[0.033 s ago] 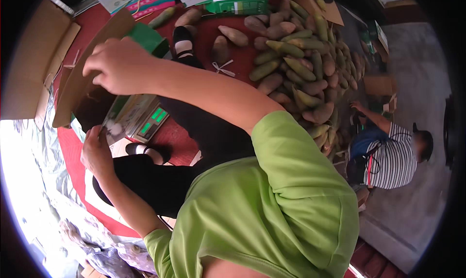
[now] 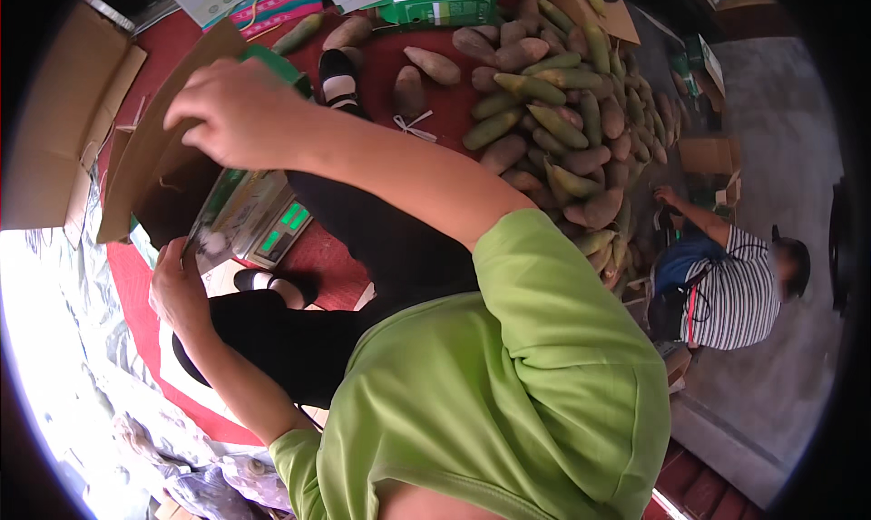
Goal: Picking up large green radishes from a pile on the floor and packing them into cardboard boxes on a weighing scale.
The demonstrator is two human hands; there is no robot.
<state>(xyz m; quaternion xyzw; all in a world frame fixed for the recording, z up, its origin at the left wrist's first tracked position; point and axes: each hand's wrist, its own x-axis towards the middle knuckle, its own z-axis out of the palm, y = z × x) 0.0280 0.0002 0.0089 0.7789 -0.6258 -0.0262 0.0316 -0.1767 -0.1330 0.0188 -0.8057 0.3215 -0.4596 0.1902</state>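
1. Left hand (image 2: 177,289) at work: thumb and fingers pinch the near edge of an open carton (image 2: 136,171), which stands on the person's left.
2. Right hand (image 2: 238,107), slightly blurred, curls its fingers over the carton's upper side — whether they grip the cardboard or only hover, one cannot tell.
3. The carton appears set up but not closed, its brown flap upright; folding it shut looks undone. Its inside is too dark to show any contents.
4. Beside it, one scale (image 2: 283,230) shows two lit green readouts.
5. Around the red floor covering (image 2: 327,259): two dark shoes, one white tie (image 2: 415,126) and four plainly visible loose vegetables (image 2: 433,65), three reddish-brown and one green — a fifth may be partly hidden.
6. To the right, one large pile of vegetables (image 2: 553,112), green and reddish-brown, too many overlapping to count; much of the produce evidently remains unboxed.
7. Farther out, one co-worker (image 2: 726,289) in a striped top; at far left, one more brown carton (image 2: 63,112).
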